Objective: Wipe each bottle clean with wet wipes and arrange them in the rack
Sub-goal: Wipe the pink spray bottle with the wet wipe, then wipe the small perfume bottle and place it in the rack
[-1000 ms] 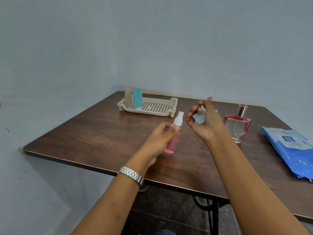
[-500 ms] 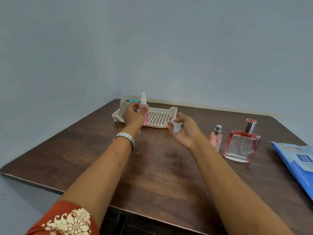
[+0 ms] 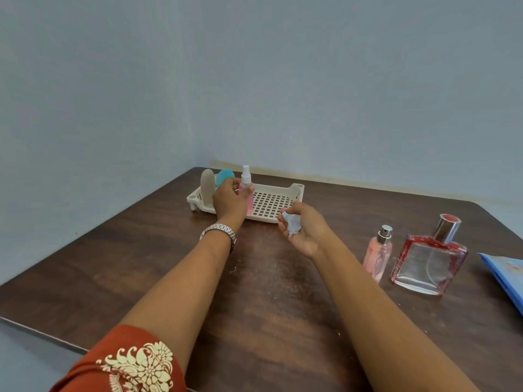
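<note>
Placement step in hand: left hand (image 3: pixel 229 200) closed round pink spray bottle (image 3: pixel 246 189), upright over cream rack (image 3: pixel 278 203), beside two bottles standing there. Right hand (image 3: pixel 304 229) loosely curled on crumpled wet wipe (image 3: pixel 292 223). Next, by judgement: set bottle down, release, reach for small pink perfume bottle (image 3: pixel 378 254) on surface (image 3: pixel 271 292).

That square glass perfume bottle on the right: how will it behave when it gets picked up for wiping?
The square perfume bottle looks like thick clear glass, so probably heavy for its size and breakable if dropped. Its smooth flat faces may be slippery against a damp wipe. The broad base suggests it will not tip easily on the table.
</note>
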{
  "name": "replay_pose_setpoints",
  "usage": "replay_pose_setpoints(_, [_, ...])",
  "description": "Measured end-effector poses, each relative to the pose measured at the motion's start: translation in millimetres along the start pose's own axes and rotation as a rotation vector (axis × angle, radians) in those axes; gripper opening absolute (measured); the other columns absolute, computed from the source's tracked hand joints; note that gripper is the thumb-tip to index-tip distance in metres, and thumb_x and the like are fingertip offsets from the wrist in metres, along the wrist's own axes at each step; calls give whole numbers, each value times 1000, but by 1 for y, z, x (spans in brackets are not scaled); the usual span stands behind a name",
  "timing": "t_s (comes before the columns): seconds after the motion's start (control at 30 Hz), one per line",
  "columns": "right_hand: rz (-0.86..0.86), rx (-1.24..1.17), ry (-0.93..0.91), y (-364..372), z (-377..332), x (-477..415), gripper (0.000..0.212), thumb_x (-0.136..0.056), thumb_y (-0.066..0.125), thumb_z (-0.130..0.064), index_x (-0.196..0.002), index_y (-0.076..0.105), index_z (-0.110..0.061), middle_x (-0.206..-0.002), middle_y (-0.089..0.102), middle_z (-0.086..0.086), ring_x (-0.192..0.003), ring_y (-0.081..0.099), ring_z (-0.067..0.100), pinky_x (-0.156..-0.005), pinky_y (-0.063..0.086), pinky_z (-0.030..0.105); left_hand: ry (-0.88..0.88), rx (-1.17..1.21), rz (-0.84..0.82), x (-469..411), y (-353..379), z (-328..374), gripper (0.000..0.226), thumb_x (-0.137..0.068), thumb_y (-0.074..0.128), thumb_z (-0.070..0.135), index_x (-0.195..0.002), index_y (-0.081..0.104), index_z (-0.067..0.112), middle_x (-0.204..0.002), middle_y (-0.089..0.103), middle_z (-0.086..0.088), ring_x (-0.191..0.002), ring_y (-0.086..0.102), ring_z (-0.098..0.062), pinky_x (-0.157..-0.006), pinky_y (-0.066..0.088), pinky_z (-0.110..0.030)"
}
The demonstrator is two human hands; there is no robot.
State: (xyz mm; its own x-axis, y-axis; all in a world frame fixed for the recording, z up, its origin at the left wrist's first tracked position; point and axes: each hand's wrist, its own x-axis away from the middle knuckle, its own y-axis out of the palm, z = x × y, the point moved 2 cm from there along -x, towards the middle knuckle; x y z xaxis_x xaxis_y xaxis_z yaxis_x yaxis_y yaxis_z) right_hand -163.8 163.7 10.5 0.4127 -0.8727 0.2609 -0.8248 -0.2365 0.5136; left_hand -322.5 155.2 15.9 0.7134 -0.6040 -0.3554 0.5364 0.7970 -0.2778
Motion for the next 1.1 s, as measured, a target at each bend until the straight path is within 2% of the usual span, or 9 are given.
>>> replay_pose_setpoints(0.2, [0,-4,-1,3,0,1,36,-93,45,-5,-129,44,-9,-107,59,14,-79,57,15,-70,50,25,46,-51,-24,3,4,-8,32,-87,67,23,-114,59,9,-115,64,-8,-95,53,-11,-79,40,-22])
replay_pose_setpoints(0.33, [-9,-3,-13,3,-1,5,39,-91,45,-1,-129,43,-11,-113,57,15,-81,57,16,-70,50,25,55,-58,-20,3,4,-8,34,-89,65,22,-119,57,9,-120,62,-9,-106,57,-17,-82,42,-21])
replay_pose_setpoints(0.4, [-12,-7,-12,2,0,7,42,-89,45,3,-127,42,-13,-114,56,15,-82,56,16,-71,49,25,69,-73,-18,2,4,-7,35,-89,64,21,-121,57,8,-121,61,-10,-110,58,-20,-86,44,-24])
replay_pose_setpoints(0.53, [-12,-18,-18,0,0,13,41,-87,42,7,-121,42,-16,-101,56,11,-80,54,16,-71,48,25,118,-132,-16,0,4,-6,35,-89,65,20,-121,58,7,-120,62,-10,-108,59,-22,-91,47,-30])
replay_pose_setpoints(0.63, [-8,-25,-21,-1,-1,19,39,-87,43,8,-117,42,-16,-104,56,11,-82,54,16,-72,48,26,139,-179,-9,-1,2,-4,36,-89,65,20,-122,58,7,-121,63,-11,-108,60,-22,-95,49,-35])
replay_pose_setpoints(0.73, [-3,-44,-21,-3,-2,25,40,-87,43,9,-119,42,-15,-111,56,14,-86,55,18,-75,49,26,149,-228,-14,-3,0,-1,36,-89,64,19,-123,57,8,-122,62,-11,-110,60,-24,-96,49,-35])
replay_pose_setpoints(0.9, [3,-26,-25,-9,-2,34,43,-87,43,9,-125,42,-12,-105,58,12,-83,57,16,-69,50,25,143,-296,-7,-11,-9,0,35,-91,63,17,-123,58,5,-124,62,-13,-113,58,-26,-96,43,-32])
replay_pose_setpoints(1.0, [12,-12,-26,-13,-2,39,46,-86,43,8,-129,42,-10,-103,59,11,-78,57,16,-66,49,24,162,-328,-7,-12,-13,0,32,-89,65,18,-118,60,4,-117,64,-13,-107,59,-26,-88,42,-29])
replay_pose_setpoints(1.1, [12,-4,-20,-14,-2,44,48,-86,42,9,-130,41,-11,-102,59,12,-79,56,16,-68,49,25,170,-325,-9,-12,-15,-2,39,-85,70,20,-119,57,5,-116,61,-14,-107,58,-27,-90,45,-34])
